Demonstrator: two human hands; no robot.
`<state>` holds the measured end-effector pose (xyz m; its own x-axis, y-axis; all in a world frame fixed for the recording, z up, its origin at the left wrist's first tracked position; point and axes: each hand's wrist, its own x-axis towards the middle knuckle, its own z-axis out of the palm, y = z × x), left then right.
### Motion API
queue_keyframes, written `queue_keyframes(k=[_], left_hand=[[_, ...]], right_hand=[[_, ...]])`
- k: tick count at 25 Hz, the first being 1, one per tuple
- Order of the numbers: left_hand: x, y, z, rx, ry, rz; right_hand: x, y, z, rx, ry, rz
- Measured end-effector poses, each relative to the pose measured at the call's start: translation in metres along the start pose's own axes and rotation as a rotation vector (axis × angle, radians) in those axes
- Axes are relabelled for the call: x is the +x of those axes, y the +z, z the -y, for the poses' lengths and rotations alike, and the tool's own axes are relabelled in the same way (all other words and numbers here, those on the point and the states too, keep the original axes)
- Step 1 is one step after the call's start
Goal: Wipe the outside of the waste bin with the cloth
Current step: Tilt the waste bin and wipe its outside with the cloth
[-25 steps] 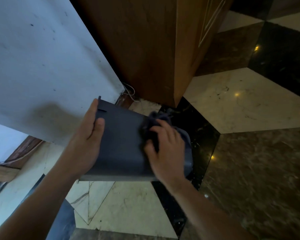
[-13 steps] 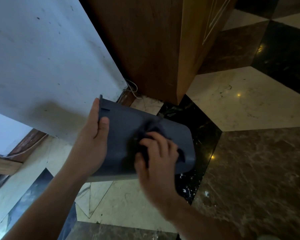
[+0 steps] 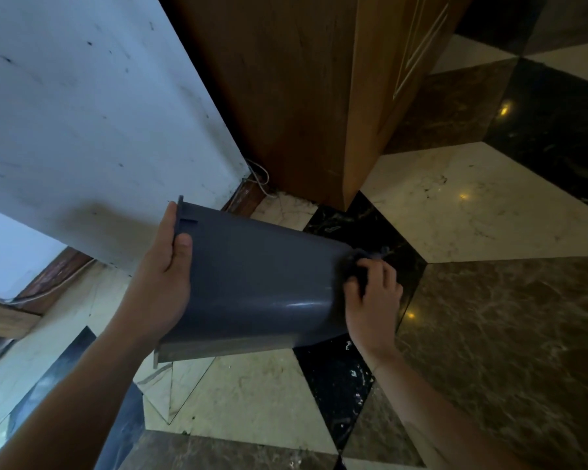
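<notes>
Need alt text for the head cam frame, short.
A person holds a dark grey waste bin tipped on its side above a marble floor, left hand gripping its rim, right hand pressing a dark cloth against its base end. A wooden cabinet stands behind.

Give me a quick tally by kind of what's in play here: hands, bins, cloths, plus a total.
Hands: 2, the left hand gripping the bin's rim end and the right hand bunching the cloth.
Waste bins: 1, dark grey, held on its side.
Cloths: 1, dark, at the bin's base.
Total: 4
</notes>
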<state>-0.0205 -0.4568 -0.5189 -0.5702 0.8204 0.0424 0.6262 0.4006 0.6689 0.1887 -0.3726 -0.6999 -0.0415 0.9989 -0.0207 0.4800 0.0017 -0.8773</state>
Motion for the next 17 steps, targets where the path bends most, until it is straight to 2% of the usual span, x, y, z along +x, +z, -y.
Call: queue_keyframes(k=[2, 5, 9, 11, 13, 14, 17], left_hand=[[-0.001, -0.002, 0.002, -0.006, 0.008, -0.003], [0.0, -0.012, 0.005, -0.021, -0.057, 0.023], [0.047, -0.024, -0.002, -0.029, -0.323, -0.131], [0.076, -0.025, -0.013, -0.139, -0.473, -0.098], [0.095, -0.015, -0.021, -0.267, -0.571, 0.008], [0.103, -0.007, -0.023, -0.218, -0.574, 0.035], [0.117, 0.012, -0.033, 0.26, -0.425, 0.023]], right_hand=[[-0.004, 0.0, -0.011, 0.156, 0.118, -0.011], [-0.01, 0.002, -0.01, 0.206, 0.106, 0.018], [-0.01, 0.0, -0.007, 0.18, 0.048, 0.04], [-0.013, -0.003, -0.011, 0.19, 0.042, 0.034], [-0.015, -0.006, -0.016, 0.178, 0.024, 0.01], [-0.017, -0.008, -0.018, 0.171, 0.023, 0.0], [-0.022, -0.01, -0.021, 0.197, 0.035, -0.015]])
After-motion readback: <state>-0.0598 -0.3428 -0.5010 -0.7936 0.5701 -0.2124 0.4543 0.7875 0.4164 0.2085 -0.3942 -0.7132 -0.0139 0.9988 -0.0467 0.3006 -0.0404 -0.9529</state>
